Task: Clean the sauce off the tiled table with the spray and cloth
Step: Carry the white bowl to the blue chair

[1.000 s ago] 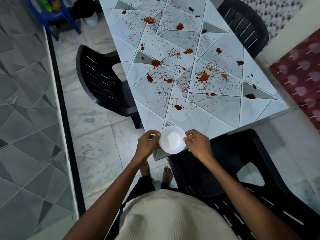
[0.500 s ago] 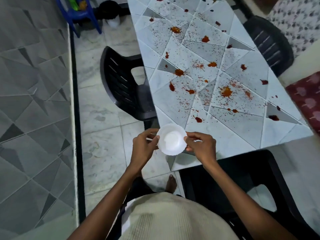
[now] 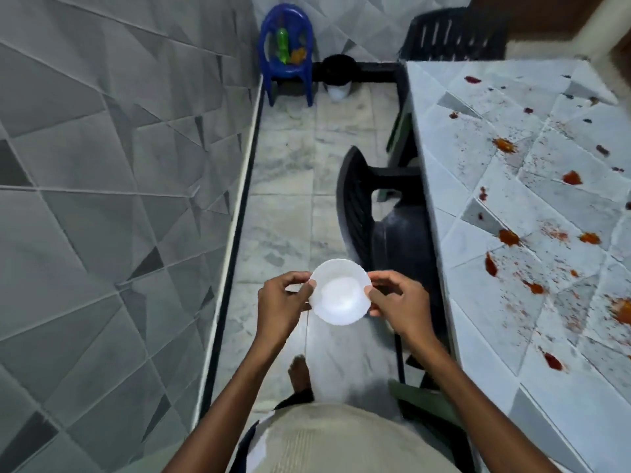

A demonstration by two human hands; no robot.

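A small white bowl (image 3: 340,297) is held over the floor, my left hand (image 3: 281,303) gripping its left rim and my right hand (image 3: 397,303) its right rim. The tiled table (image 3: 485,302) runs along the right, spattered with red-orange sauce blobs (image 3: 508,236) and fine specks. Far ahead, a green spray bottle (image 3: 282,46) and an orange cloth (image 3: 297,55) lie on the seat of a small blue chair (image 3: 286,68) against the wall.
A black plastic chair (image 3: 379,227) is pushed in at the table's left side, another black chair (image 3: 450,34) at the far end. A dark bucket (image 3: 338,76) stands next to the blue chair. A grey tiled wall (image 3: 102,199) bounds the left of the narrow floor strip.
My view has turned left, away from the table and down the floor strip beside the wall. Both hands carried the bowl off the table edge; it is now over the floor.
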